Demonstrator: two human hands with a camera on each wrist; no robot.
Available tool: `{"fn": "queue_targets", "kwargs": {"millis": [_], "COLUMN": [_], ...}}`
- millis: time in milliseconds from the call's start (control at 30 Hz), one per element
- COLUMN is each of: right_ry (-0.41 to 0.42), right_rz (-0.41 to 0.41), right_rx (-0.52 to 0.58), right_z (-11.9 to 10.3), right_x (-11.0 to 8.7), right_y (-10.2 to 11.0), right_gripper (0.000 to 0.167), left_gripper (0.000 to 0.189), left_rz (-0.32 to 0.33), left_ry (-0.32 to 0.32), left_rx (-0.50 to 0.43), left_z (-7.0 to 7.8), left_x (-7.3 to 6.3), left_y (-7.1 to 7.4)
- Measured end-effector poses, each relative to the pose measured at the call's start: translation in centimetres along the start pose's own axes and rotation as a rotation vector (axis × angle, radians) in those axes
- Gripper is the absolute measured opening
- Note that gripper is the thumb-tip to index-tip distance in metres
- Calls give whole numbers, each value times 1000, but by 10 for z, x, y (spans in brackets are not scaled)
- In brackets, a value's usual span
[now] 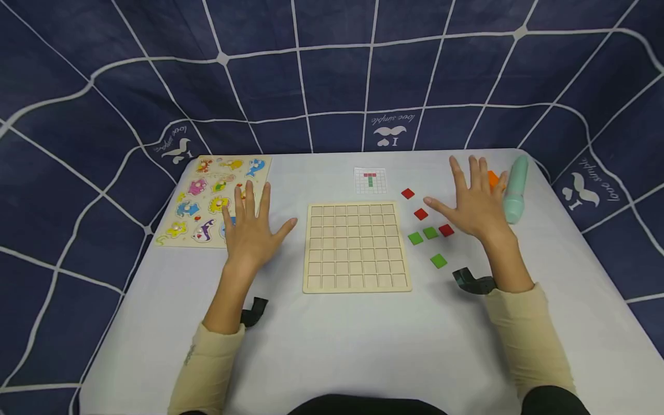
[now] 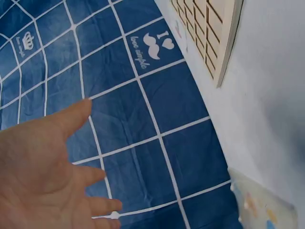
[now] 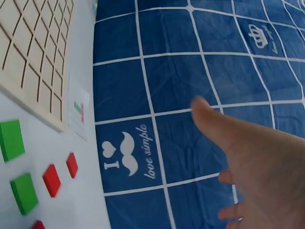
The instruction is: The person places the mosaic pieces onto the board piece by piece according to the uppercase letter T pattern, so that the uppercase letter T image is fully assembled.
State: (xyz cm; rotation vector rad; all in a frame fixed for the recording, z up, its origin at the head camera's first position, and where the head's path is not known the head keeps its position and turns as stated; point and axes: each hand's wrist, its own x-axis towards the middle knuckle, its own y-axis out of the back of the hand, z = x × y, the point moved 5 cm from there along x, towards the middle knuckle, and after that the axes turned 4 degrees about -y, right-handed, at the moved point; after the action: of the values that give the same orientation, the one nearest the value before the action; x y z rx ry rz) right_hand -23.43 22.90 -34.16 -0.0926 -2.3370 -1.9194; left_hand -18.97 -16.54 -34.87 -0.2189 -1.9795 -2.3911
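Note:
With fingers spread and nothing in it, my left hand (image 1: 251, 239) hovers at the lower right of a board with colourful animal pieces (image 1: 207, 202). My right hand (image 1: 478, 204), also spread and holding nothing, is over the right side of the table, overlapping an orange piece (image 1: 493, 178) in the head view. Between the hands lies a wooden grid board (image 1: 357, 248) with bare square cells. Right of it are three red tiles (image 1: 421, 214) and three green tiles (image 1: 438, 261). Behind the grid board lies a small card (image 1: 370, 181) printed with a red and green T shape.
A mint-green cylinder (image 1: 516, 190) lies beside my right hand at the table's far right. The white table (image 1: 358, 346) is bordered by a dark blue checked cloth (image 1: 332, 75) at the back and sides. Black wrist mounts (image 1: 254, 312) stick out from both wrists.

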Motion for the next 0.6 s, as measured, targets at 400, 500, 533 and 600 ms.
{"fn": "queue_targets", "kwargs": {"millis": [400,500,533,600], "right_ry": [-60,-105,-124,-158], "right_rz": [320,271,240,174], "right_rx": [403,398,398,396], "right_z": [20,28,30,34], "right_x": [7,12,14,17], "right_y": [-24,-43,-49,-62], "right_gripper": [44,49,51,55], "left_gripper": [80,82,83,86], "left_rz": [204,145,112,39], "left_ry": [-71,-106,-118,-132], "left_rx": [-396,-464,-485,-527], "left_z": [5,3,3,2], "left_x": [-10,-9,-8,-7], "left_y": [-35,-52,-58,-69]}}
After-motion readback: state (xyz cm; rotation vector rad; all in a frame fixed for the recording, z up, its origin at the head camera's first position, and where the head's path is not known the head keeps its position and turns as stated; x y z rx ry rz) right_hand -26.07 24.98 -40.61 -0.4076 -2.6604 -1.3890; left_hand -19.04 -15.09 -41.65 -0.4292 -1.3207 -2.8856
